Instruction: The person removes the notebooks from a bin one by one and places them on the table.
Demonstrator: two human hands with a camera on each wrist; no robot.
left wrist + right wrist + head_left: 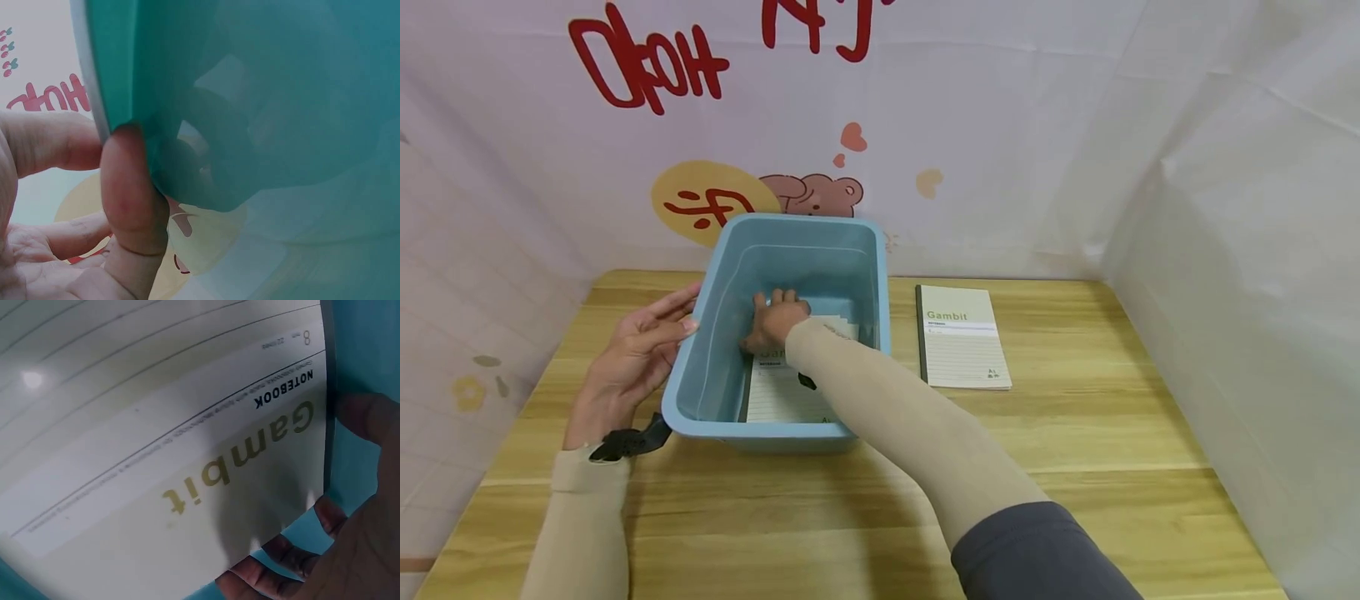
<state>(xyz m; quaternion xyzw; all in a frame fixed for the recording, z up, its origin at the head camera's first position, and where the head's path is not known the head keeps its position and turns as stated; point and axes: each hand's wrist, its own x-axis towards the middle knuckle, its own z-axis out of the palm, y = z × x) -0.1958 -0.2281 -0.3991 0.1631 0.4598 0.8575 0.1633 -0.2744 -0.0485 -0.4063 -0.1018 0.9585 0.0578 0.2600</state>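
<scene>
A white, softly creased sheet-like backdrop rises behind a rectangular table with a yellowish-brown wood-grain top. It carries bold red brush-style lettering, a yellow oval with red strokes, a pinkish-brown cartoon bear and coral hearts. At left stands a pale covering with faint grid lines and a small yellow flower; at right, a plain whitish wrinkled sheet. The light is soft.

"Gambit", "NOTEBOOK" on binned notebook, tabletop notebook

On a wood-grain table, a blue bin and notebook.
</scene>
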